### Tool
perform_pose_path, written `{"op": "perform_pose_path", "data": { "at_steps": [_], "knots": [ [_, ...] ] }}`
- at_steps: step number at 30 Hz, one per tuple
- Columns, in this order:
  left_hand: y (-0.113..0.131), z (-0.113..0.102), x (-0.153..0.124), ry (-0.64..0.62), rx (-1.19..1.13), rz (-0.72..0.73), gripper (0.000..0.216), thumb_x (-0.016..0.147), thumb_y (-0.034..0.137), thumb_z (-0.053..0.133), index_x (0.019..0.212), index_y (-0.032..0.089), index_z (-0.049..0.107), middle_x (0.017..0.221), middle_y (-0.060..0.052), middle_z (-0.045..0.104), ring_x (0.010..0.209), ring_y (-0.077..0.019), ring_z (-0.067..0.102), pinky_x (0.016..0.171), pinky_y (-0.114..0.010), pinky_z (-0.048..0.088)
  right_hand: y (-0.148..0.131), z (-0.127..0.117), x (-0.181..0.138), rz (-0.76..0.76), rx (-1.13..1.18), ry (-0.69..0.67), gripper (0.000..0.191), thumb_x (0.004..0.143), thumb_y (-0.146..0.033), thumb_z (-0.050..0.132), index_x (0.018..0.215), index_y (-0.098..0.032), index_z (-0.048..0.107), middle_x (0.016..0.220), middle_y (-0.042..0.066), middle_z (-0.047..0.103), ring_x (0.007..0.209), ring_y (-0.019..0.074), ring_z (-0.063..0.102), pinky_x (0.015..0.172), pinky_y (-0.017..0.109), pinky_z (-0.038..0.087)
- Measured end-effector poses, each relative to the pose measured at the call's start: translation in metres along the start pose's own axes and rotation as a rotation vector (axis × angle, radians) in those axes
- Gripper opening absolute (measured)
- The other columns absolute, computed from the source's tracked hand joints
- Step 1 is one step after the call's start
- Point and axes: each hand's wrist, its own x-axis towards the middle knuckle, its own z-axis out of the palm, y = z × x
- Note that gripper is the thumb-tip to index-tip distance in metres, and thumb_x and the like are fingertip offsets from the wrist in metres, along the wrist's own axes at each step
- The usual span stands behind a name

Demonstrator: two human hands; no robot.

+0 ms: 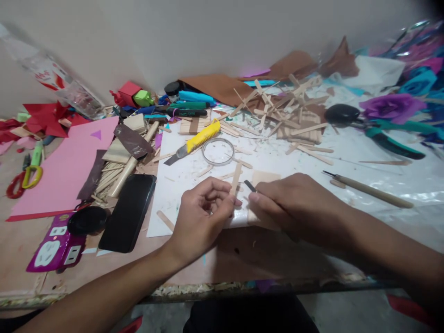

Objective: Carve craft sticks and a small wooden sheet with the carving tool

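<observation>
My left hand (pixel 211 208) pinches a wooden craft stick (pixel 236 179) between thumb and fingers, its upper end pointing up and away. My right hand (pixel 277 199) is closed round a small craft knife; only its dark blade (pixel 249 186) shows past the thumb, and the handle is hidden in the fingers. The blade tip is a short gap to the right of the stick. Beneath my right hand lies a flat piece of light wood (pixel 265 177) on the white sheet (pixel 187 185).
Beyond my hands lie a yellow box cutter (pixel 199 138), a round ring (pixel 218 163) and a pile of craft sticks (pixel 291 106). A black phone (pixel 127 212) is at left. A thin wooden-handled tool (pixel 374 188) and green-handled pliers (pixel 391 143) lie at right.
</observation>
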Motion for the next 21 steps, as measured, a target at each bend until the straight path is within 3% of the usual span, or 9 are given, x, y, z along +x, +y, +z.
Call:
{"op": "perform_pose_path", "data": {
  "at_steps": [4,11,17,21],
  "knots": [
    [0.0015,-0.0014,-0.0002,0.006,0.094,0.059,0.014,0.094,0.032,0.073,0.098,0.018,0.071,0.076,0.0,0.07,0.065,-0.0103,0.064,0.058,-0.019,0.047,-0.0032,0.0018,-0.0024,-0.087,0.178,-0.075,0.045,0.109,-0.038,0.035,0.071,-0.019,0.05,0.059,-0.002,0.049,0.051,0.0106,0.04,0.057,0.031,0.02],
    [0.0038,0.0006,-0.0019,0.006,0.15,0.128,0.012,0.093,0.03,0.075,0.097,0.019,0.072,0.076,-0.001,0.07,0.065,-0.0099,0.064,0.059,-0.019,0.049,-0.004,0.0018,-0.0065,-0.07,0.296,-0.123,0.044,0.109,-0.037,0.034,0.072,-0.019,0.048,0.062,-0.004,0.038,0.055,0.0098,0.036,0.058,0.031,0.021],
    [0.0049,0.001,-0.0035,-0.012,0.185,0.197,0.011,0.094,0.027,0.073,0.101,0.019,0.072,0.076,-0.001,0.071,0.066,-0.0113,0.066,0.059,-0.02,0.052,-0.0039,-0.0003,-0.0068,-0.094,0.313,-0.111,0.045,0.11,-0.036,0.036,0.07,-0.018,0.048,0.061,-0.005,0.036,0.056,0.0092,0.033,0.058,0.031,0.02],
    [0.0024,-0.0023,-0.0042,-0.029,0.22,0.309,0.013,0.094,0.022,0.073,0.108,0.021,0.073,0.085,-0.001,0.075,0.071,-0.012,0.069,0.067,-0.022,0.056,-0.0045,-0.002,-0.0074,-0.116,0.44,-0.12,0.043,0.111,-0.034,0.038,0.072,-0.018,0.047,0.063,-0.005,0.04,0.058,0.0085,0.038,0.059,0.028,0.025]
  ]
}}
